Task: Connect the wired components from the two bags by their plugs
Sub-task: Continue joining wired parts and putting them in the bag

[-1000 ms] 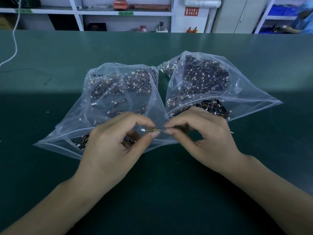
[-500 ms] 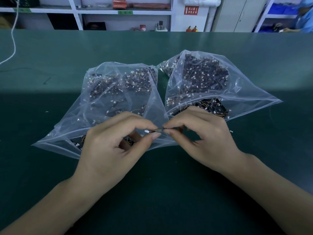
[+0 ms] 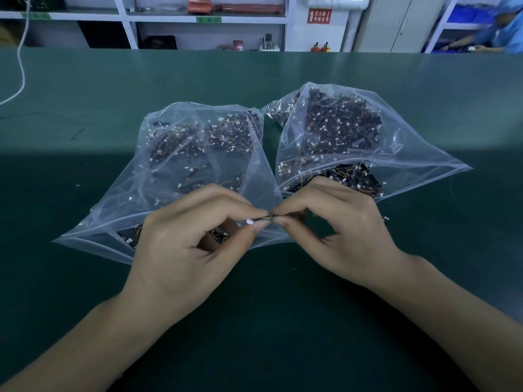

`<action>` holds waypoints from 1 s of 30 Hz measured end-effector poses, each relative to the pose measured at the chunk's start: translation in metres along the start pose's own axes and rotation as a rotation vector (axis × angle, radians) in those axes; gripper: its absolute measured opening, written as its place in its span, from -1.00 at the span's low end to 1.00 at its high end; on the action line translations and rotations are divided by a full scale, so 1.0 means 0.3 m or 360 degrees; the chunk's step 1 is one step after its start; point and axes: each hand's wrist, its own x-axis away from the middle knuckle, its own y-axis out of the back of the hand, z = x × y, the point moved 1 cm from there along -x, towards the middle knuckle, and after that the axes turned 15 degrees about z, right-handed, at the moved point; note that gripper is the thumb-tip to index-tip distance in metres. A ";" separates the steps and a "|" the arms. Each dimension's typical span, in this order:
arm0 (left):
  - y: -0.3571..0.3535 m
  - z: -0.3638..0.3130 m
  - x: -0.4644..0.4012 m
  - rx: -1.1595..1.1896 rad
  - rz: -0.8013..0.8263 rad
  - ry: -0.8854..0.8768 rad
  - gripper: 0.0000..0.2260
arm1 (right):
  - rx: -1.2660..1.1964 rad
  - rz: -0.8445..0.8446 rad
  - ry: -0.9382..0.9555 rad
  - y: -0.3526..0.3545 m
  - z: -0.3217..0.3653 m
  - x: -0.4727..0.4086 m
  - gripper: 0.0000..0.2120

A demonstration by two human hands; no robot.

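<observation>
Near the front edge of the green table [image 3: 85, 278], a small wired component [image 3: 261, 220] is held between two hands.

The left hand [image 3: 181, 250] is closed in a pinch, thumb and forefinger gripping the wire close to its white plug [image 3: 249, 221]; the other fingers are curled under. The right hand [image 3: 348, 236] is also closed in a pinch, and the other end of the same thin piece is gripped by its fingertips, which almost touch those of the left hand. Whether two plugs are already joined cannot be told. Behind the hands, towards the middle of the table, two clear plastic bags are lying side by side with their mouths open to the front: the left bag [image 3: 181, 165] and the right bag [image 3: 353, 137], both filled with dark wired parts.
</observation>
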 end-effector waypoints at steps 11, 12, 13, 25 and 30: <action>0.005 0.004 0.000 -0.0046 -0.0019 0.0021 -0.98 | 0.0017 0.0010 0.0009 0.004 0.001 -0.003 -0.91; 0.005 0.002 0.000 -0.0048 -0.0028 0.0019 -0.98 | 0.0019 0.0006 0.0008 0.005 0.003 -0.004 -0.91; 0.004 0.000 0.001 -0.0056 -0.0044 0.0017 -0.98 | 0.0018 -0.0001 0.0006 0.005 0.004 -0.006 -0.91; 0.001 -0.005 0.003 -0.0014 0.0058 -0.0096 -0.91 | -0.0039 0.0061 0.0018 -0.003 0.022 -0.008 -0.87; 0.018 -0.013 -0.003 -0.0041 0.0034 -0.0094 -0.90 | -0.0083 0.0042 0.0050 0.013 0.025 -0.010 -0.89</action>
